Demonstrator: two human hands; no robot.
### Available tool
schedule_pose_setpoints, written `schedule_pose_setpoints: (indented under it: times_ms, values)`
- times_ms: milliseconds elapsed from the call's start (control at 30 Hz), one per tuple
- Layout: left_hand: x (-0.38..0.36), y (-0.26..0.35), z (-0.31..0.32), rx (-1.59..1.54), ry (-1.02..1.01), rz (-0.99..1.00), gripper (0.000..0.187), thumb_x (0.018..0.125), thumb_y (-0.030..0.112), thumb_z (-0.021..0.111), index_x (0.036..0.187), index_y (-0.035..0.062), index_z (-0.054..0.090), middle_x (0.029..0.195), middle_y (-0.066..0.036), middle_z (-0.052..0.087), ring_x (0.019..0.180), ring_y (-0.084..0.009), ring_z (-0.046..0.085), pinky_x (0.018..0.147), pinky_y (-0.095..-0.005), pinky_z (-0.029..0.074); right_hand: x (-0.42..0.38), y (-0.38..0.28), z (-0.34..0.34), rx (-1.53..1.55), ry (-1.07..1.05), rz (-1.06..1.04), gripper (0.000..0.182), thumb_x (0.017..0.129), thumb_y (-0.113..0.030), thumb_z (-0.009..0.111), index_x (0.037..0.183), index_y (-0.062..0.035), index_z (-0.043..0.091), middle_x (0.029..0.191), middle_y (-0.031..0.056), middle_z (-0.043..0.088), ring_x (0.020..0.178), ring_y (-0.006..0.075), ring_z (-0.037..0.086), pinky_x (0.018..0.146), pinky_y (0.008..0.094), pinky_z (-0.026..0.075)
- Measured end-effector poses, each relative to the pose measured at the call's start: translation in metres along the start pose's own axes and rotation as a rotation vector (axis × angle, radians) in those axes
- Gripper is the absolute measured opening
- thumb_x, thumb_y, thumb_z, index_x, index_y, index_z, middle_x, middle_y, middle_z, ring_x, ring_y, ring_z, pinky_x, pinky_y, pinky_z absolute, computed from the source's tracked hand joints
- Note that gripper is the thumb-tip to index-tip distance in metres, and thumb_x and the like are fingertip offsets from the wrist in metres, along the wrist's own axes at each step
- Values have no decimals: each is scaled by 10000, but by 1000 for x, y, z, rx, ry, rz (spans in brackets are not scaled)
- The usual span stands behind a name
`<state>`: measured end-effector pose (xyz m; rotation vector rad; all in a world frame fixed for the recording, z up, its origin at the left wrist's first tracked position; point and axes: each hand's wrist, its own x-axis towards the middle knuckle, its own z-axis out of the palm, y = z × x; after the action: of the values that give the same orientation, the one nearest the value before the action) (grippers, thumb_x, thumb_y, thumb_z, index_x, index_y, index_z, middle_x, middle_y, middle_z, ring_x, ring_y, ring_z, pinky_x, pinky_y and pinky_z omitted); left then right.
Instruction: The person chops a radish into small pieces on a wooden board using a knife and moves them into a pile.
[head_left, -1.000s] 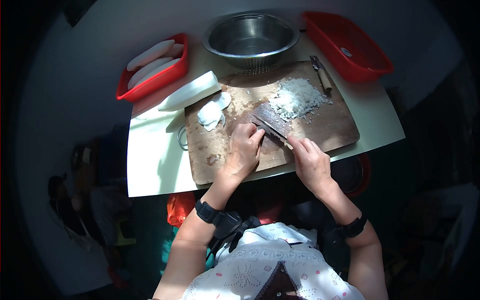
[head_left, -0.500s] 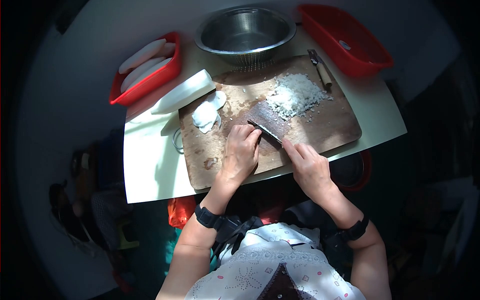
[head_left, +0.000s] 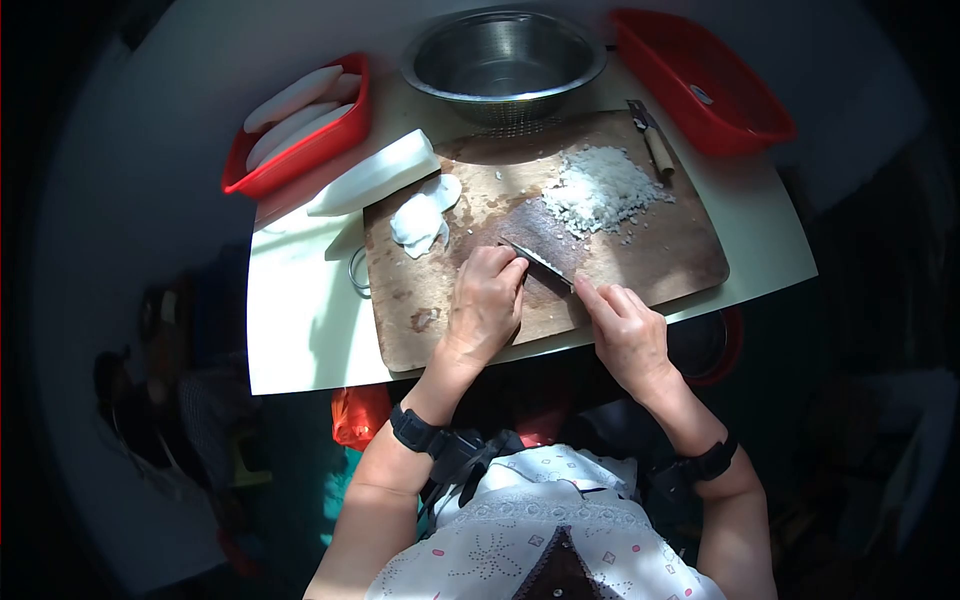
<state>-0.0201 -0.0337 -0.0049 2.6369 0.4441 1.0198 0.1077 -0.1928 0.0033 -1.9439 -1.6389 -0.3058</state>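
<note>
My right hand (head_left: 630, 335) is closed around a knife (head_left: 541, 262), whose handle it hides. The blade slants up and left over the wooden cutting board (head_left: 660, 255), with white bits along it. Against the blade's far end press the bunched, curled fingers of my left hand (head_left: 487, 305); whatever lies under them is hidden. Past the knife is a heap of finely chopped white radish (head_left: 602, 190). Several thin white slices (head_left: 420, 222) overlap on the board's left. A cut, peeled white radish (head_left: 378, 175) lies across the board's upper left edge.
A steel bowl (head_left: 505, 92) stands behind the board. At the back left, a red basket (head_left: 340, 128) holds several peeled radishes (head_left: 300, 110); another red basket (head_left: 765, 135) is at the back right. A wooden-handled peeler (head_left: 655, 145) lies on the board's upper right.
The whole view has shifted slightly. Both hands keep nearly the same pose at the knife, and the chopped heap looks the same.
</note>
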Motion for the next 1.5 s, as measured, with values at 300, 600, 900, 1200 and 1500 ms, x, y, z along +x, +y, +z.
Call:
schedule_pose_setpoints:
  times_ms: [300, 600, 900, 1200, 1500]
  values:
    - [-6, 2, -2, -28, 54, -81, 138, 732, -11, 663, 870, -15, 650, 861, -119, 595, 844, -298, 575, 770, -384, 488, 9, 2, 8, 113, 53, 118, 375, 794, -32, 628, 1162, -104, 619, 793, 60, 573, 706, 246, 618, 594, 357, 511]
    - [-3, 3, -1, 15, 24, -56, 154, 732, -20, 656, 886, -14, 647, 860, -113, 591, 832, -295, 575, 767, -385, 489, 5, 0, 3, 75, 34, 26, 400, 770, -5, 627, 1158, -100, 618, 784, 50, 573, 723, 232, 617, 587, 342, 511]
    - [-7, 1, 3, -8, 95, -104, 185, 706, -37, 663, 891, -25, 654, 850, -121, 604, 850, -303, 582, 760, -384, 495, 13, -3, 6, 66, 14, 64, 390, 775, -18, 621, 1158, -87, 613, 768, 63, 549, 713, 235, 613, 588, 355, 507]
    - [-7, 2, 0, 29, 62, -105, 194, 698, -28, 665, 892, -22, 655, 864, -116, 598, 840, -300, 566, 765, -386, 483, 8, -2, 7, 95, 22, 23, 428, 746, -4, 637, 1163, -94, 610, 767, 57, 548, 707, 236, 612, 593, 351, 509]
    - [-4, 2, -1, 34, 52, -105, 187, 699, -30, 666, 884, -11, 651, 851, -110, 599, 835, -295, 571, 756, -383, 484, 8, 2, 6, 102, 42, 24, 418, 748, -3, 642, 1155, -97, 617, 778, 46, 577, 704, 226, 615, 587, 340, 507]
